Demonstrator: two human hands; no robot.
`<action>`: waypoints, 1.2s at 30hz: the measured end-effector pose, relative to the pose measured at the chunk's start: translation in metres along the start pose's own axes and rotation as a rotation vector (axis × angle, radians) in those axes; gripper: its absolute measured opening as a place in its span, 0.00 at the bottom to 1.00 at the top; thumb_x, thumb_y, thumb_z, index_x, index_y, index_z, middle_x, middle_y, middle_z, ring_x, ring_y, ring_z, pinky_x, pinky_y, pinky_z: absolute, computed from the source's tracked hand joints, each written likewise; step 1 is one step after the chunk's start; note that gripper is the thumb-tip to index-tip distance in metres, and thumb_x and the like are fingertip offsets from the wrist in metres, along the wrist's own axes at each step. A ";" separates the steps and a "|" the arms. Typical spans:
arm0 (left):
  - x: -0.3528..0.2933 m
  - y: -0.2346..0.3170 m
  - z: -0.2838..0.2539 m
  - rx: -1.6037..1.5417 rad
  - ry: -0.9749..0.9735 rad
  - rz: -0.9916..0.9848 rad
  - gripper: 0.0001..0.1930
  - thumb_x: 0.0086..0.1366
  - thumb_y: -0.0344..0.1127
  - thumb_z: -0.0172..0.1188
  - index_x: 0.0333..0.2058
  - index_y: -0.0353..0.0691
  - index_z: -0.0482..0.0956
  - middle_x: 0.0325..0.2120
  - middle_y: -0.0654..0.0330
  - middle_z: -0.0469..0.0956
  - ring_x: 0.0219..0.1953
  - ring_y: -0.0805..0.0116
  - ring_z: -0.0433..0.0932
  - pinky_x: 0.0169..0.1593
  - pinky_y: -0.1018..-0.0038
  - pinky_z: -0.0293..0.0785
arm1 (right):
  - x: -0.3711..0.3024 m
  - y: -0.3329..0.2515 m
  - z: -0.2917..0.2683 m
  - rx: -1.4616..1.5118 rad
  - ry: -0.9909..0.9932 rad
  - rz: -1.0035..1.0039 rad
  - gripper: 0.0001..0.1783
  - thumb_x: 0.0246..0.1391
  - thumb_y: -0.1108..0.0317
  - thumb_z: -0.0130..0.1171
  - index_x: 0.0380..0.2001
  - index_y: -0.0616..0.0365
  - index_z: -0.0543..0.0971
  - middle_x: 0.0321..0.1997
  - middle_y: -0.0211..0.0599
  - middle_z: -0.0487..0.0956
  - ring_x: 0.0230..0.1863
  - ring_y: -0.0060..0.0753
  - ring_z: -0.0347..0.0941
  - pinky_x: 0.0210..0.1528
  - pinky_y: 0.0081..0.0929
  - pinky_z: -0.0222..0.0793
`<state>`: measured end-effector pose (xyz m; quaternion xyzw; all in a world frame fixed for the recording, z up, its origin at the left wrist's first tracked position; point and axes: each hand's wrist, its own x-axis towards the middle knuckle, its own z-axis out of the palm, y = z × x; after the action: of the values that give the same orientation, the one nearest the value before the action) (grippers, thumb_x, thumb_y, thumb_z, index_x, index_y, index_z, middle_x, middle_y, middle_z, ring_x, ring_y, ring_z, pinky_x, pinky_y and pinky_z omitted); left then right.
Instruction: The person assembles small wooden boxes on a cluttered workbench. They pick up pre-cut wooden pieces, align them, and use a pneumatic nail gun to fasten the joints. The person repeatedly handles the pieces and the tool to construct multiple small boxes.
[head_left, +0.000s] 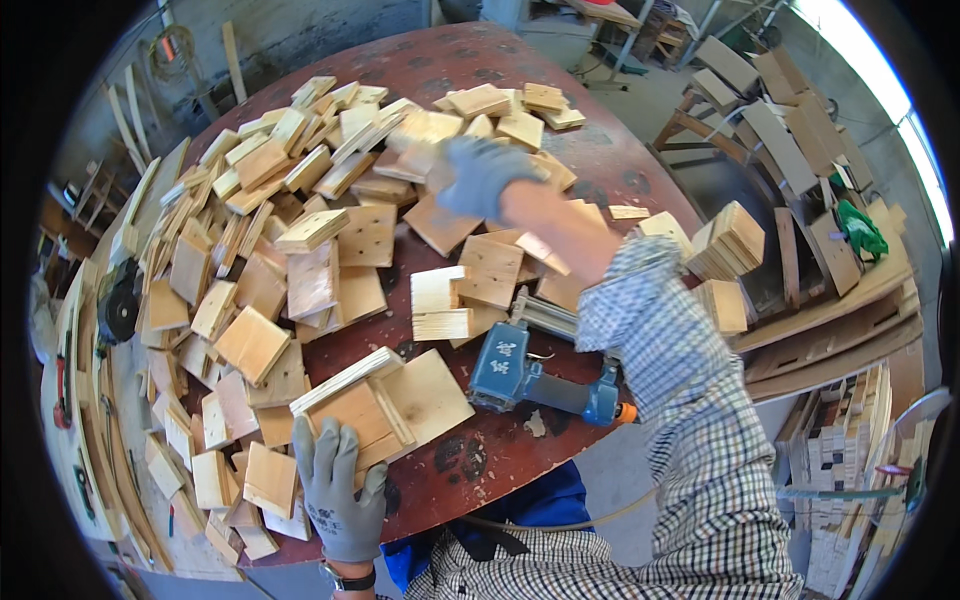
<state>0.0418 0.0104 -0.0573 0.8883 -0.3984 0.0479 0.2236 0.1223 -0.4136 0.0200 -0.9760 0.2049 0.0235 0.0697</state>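
My left hand (343, 490), in a grey glove, grips the near left end of a small wooden assembly (362, 425) at the table's front. Its fingers lie along the end, thumb apart on the near side. Thin upright strips edge its face, and a flat square board (430, 395) adjoins it on the right. My right hand (478, 178), gloved in grey, is stretched across the wood pile, smeared by motion. A blurred pale block (430, 127) is beside its fingers; whether they hold it I cannot make out. Below that forearm lies a blue nail gun (500, 368).
Loose wooden blocks (310, 275) heap over the left and back of the red table (455, 475). More stacked blocks (728, 240) stand at its right edge. A hose (600, 518) runs by my lap. Cut boards (785, 130) are piled beyond, on the right.
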 end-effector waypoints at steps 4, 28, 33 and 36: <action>0.009 0.003 0.005 -0.009 -0.012 0.046 0.27 0.67 0.43 0.67 0.59 0.33 0.79 0.66 0.45 0.74 0.75 0.32 0.60 0.74 0.44 0.59 | 0.001 0.078 -0.035 0.441 0.206 0.146 0.36 0.52 0.45 0.69 0.55 0.64 0.82 0.48 0.50 0.87 0.46 0.42 0.86 0.51 0.38 0.81; -0.003 -0.001 0.011 0.021 0.003 -0.002 0.30 0.75 0.58 0.58 0.57 0.33 0.78 0.63 0.43 0.74 0.73 0.25 0.60 0.73 0.38 0.60 | 0.080 0.065 -0.022 -0.339 0.086 0.014 0.45 0.58 0.37 0.60 0.74 0.45 0.69 0.77 0.43 0.68 0.71 0.52 0.72 0.71 0.53 0.68; 0.005 -0.002 0.012 -0.025 0.024 0.039 0.29 0.69 0.55 0.65 0.57 0.37 0.79 0.60 0.46 0.76 0.71 0.27 0.65 0.70 0.38 0.64 | 0.120 0.060 0.023 -0.413 0.091 -0.160 0.50 0.59 0.51 0.60 0.81 0.32 0.52 0.82 0.41 0.57 0.77 0.56 0.62 0.76 0.52 0.64; 0.006 -0.005 0.006 -0.079 0.043 0.079 0.28 0.68 0.45 0.70 0.61 0.39 0.79 0.63 0.48 0.76 0.70 0.28 0.66 0.70 0.38 0.66 | 0.133 0.065 0.002 -0.188 -0.114 -0.125 0.50 0.57 0.60 0.58 0.81 0.27 0.53 0.84 0.42 0.56 0.80 0.54 0.59 0.81 0.45 0.58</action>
<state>0.0488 0.0067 -0.0631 0.8612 -0.4297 0.0601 0.2649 0.2179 -0.5246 0.0005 -0.9862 0.1361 0.0935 -0.0090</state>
